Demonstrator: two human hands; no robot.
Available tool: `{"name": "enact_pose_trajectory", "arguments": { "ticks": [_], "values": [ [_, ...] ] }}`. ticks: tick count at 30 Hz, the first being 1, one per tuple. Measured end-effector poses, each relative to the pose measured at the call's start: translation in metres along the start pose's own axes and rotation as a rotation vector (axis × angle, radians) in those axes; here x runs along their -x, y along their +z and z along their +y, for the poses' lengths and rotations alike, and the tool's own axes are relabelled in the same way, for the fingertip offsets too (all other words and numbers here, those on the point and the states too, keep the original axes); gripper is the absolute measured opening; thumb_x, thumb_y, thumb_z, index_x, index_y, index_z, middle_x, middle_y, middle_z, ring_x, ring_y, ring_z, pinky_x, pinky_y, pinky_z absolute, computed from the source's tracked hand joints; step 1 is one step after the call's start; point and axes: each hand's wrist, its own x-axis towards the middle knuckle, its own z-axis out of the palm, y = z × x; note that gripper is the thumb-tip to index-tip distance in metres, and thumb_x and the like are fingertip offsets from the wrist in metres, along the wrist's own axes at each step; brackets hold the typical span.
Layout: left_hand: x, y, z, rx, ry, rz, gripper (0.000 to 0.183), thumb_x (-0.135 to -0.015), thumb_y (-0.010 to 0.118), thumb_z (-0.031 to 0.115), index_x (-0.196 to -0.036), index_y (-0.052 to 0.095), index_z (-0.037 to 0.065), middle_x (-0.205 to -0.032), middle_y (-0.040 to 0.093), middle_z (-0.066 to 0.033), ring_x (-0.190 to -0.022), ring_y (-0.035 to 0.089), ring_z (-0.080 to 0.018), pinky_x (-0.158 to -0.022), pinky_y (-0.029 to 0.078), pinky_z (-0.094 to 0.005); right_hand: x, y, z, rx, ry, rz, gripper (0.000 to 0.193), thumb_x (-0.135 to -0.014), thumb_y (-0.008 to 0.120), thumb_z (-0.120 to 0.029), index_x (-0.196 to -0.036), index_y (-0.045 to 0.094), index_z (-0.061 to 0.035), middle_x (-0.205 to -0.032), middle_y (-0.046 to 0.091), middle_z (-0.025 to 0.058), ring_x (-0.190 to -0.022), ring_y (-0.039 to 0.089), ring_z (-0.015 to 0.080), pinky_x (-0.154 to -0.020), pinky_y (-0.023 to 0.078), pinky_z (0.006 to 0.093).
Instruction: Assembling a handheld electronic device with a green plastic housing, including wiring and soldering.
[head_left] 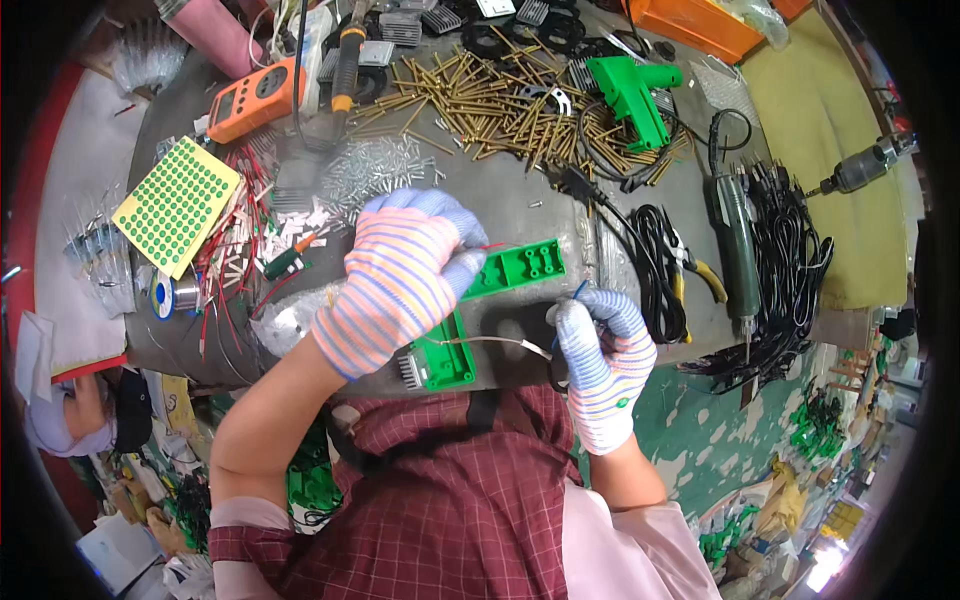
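Note:
Both my hands wear striped knit gloves. My left hand [400,275] is closed over an L-shaped green plastic housing half [545,262], covering its bend. At its pinched fingertips a thin red wire [493,246] shows. My right hand [605,355] pinches a short blue wire [580,289] between thumb and fingers, to the right of the housing. A pale sleeved lead [533,347] runs from the housing's lower arm toward my right hand. A finned grey metal piece [411,370] sits at that arm's left edge.
Brass-coloured rods [480,100], silver screws [375,172] and an orange multimeter [255,100] lie farther back. A green gun-shaped tool body [630,95] rests at back right. Pliers [700,270], an electric screwdriver [737,245] and black cords [785,255] lie right; a solder spool [172,297] stands left.

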Motion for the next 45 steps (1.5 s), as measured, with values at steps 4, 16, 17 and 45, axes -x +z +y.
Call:
{"name": "enact_pose_trajectory", "arguments": {
  "ticks": [4,16,17,45],
  "values": [
    [0.020,0.002,-0.004,0.249,-0.070,0.139,0.018,-0.080,0.073,0.016,-0.094,0.074,0.005,-0.096,0.067,-0.0143,-0.093,0.062,-0.0311,-0.088,0.048,-0.0400,-0.016,0.013,0.005,0.315,-0.318,-0.054,0.012,-0.084,0.075,-0.007,-0.093,0.068,-0.0044,-0.083,0.067,0.0070,-0.074,0.062,0.0193,-0.069,0.049,0.0324],
    [0.032,0.011,0.004,0.661,-0.419,0.212,0.014,-0.088,0.070,0.009,-0.100,0.070,0.003,-0.084,0.068,-0.0021,-0.074,0.061,-0.0090,-0.069,0.049,-0.0247,-0.030,0.048,0.004,0.561,-0.664,-0.126,0.012,-0.078,0.075,-0.012,-0.087,0.066,-0.0105,-0.081,0.064,0.0064,-0.081,0.060,0.0273,-0.093,0.042,0.0460],
    [0.032,0.007,0.005,0.716,-0.480,0.140,0.015,-0.091,0.070,0.009,-0.103,0.068,0.001,-0.086,0.068,0.0010,-0.076,0.059,-0.0021,-0.067,0.048,-0.0186,-0.029,0.050,0.005,0.617,-0.685,-0.109,0.013,-0.077,0.075,-0.013,-0.086,0.065,-0.0114,-0.083,0.064,0.0062,-0.084,0.060,0.0272,-0.102,0.039,0.0491],
    [0.026,-0.005,0.001,0.431,-0.070,0.226,0.011,-0.085,0.068,0.013,-0.091,0.064,0.005,-0.083,0.067,-0.0137,-0.081,0.063,-0.0350,-0.074,0.049,-0.0418,-0.066,0.035,-0.034,0.984,-1.246,-0.277,0.027,-0.069,0.072,-0.019,-0.096,0.070,-0.0180,-0.097,0.065,0.0030,-0.090,0.062,0.0230,-0.091,0.048,0.0413]
  ]
}}
